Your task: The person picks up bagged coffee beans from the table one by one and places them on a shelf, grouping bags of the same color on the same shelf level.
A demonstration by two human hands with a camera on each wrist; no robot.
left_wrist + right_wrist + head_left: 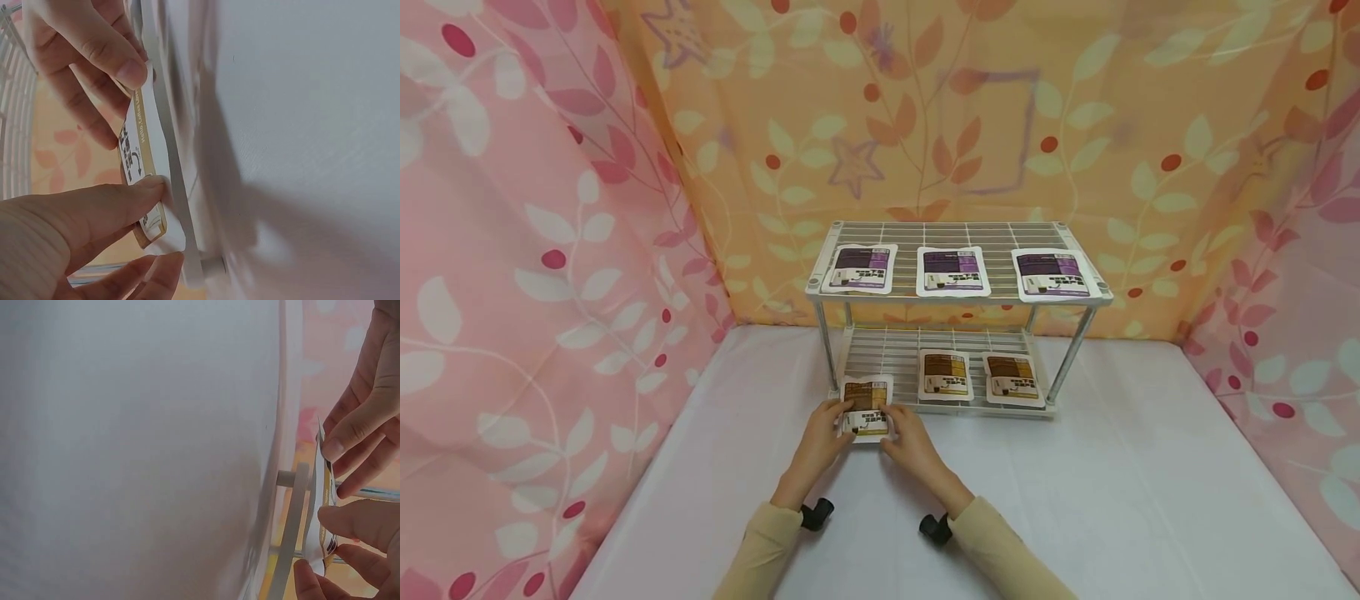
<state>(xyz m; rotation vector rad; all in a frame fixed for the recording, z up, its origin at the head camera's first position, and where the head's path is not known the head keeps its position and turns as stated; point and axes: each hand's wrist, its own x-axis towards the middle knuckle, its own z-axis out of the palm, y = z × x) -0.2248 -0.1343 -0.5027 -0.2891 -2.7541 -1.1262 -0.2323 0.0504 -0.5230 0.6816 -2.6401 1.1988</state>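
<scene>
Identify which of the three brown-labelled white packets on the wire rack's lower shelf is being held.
The leftmost brown-labelled white packet, pinched by both hands at the shelf's front edge; the others lie untouched.

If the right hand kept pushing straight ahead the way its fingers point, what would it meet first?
Probably the lower rack shelf. The right hand and left hand grip the brown packet at its front edge, with bare wire ahead. Depth is unclear.
</scene>
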